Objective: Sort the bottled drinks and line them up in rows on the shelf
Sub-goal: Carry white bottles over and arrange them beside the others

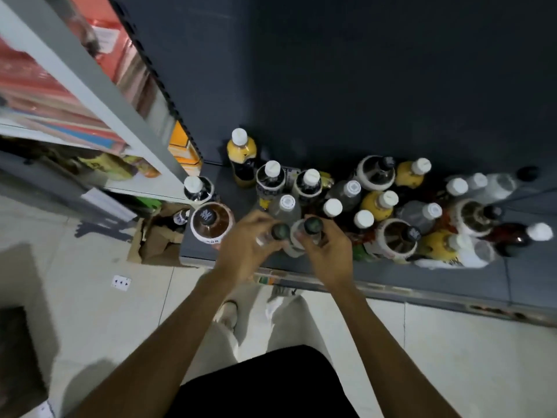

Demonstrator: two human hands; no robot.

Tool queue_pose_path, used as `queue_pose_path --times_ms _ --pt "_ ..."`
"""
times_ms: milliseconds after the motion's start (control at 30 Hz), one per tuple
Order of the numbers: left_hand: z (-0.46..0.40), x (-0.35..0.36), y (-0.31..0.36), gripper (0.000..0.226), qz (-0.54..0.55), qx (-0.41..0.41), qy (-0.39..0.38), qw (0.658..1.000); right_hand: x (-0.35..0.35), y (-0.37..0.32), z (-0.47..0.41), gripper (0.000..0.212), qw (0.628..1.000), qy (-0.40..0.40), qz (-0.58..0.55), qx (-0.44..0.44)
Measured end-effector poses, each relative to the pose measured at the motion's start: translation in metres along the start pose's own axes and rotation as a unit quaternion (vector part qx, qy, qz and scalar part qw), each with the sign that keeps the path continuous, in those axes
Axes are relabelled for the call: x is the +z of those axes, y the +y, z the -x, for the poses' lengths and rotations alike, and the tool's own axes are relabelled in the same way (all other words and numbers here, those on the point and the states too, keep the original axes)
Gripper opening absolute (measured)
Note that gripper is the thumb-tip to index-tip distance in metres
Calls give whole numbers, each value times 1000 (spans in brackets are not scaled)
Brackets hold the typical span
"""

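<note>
I look straight down on a low dark grey shelf (391, 276) crowded with bottled drinks. My left hand (245, 242) grips a clear bottle with a dark green cap (280, 231) near the shelf's front edge. My right hand (327, 247) grips a second clear bottle with a dark green cap (313, 225) right beside it. Behind them stand a clear white-capped bottle (286, 205), dark bottles with white caps (271, 173), yellow juice bottles (241, 146) and large black-capped bottles (398, 236). A big brown bottle (211, 220) stands at the left end.
A white shelving unit (99, 86) with red and orange packs rises at the left. An open cardboard box (159, 236) sits on the tiled floor beside the shelf. A playing card (121, 282) lies on the floor. My feet (229, 312) stand in front of the shelf.
</note>
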State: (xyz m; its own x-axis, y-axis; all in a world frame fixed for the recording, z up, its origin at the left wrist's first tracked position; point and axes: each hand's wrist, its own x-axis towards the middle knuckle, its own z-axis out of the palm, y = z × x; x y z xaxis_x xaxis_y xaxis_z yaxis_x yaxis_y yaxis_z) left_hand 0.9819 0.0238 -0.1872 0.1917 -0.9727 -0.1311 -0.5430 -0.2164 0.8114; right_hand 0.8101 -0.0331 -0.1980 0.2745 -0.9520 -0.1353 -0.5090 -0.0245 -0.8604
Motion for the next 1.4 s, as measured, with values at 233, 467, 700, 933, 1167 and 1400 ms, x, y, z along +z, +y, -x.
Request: queue_pose_path --times_ms 233,467,700,933,1167,1400 --pt "5 -38 26 50 58 85 -27 994 -19 -46 30 47 981 186 -45 -18" --pt "21 -42 96 39 224 108 -79 965 -61 -86 89 18 942 227 -244 41" --pt "61 20 153 28 205 127 -147 959 -97 -59 150 32 913 313 -257 50" --pt "113 122 211 41 145 188 -186 954 -170 15 240 24 878 390 -258 103" --pt "162 241 274 47 101 206 -290 929 -280 81 316 43 863 418 -238 154" --pt "164 341 339 41 121 182 -369 904 -397 126 322 28 859 421 -239 165"
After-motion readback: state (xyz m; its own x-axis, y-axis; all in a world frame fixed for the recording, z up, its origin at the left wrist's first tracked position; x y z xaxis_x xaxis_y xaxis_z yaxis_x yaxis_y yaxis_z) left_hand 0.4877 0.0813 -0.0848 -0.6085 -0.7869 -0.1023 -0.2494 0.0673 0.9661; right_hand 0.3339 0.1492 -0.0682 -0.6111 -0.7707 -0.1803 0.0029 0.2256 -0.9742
